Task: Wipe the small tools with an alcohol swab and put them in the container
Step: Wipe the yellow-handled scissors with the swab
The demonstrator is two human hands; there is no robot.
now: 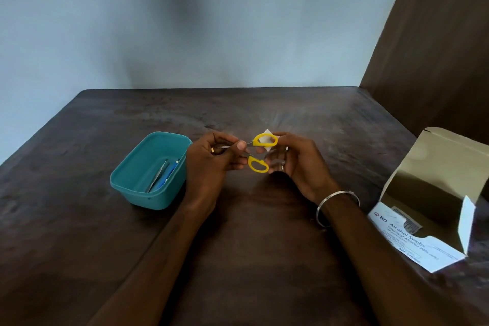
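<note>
Two hands meet over the middle of a dark table [264,219], bare wood ahead to its far edge. Left hand [211,159] grips the blades of yellow-handled scissors [260,152]; right hand [296,159] pinches a white swab [267,132] against the handle loops. Teal container [137,180] just left holds two tools [162,176]; swab box [434,209] lies open far right.

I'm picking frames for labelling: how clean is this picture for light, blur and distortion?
Head view: dim, soft light; a dark smudge shadows the wall; wide-angle bend at the table edges; scissors and swab slightly soft, tools in the container hard to distinguish.
</note>
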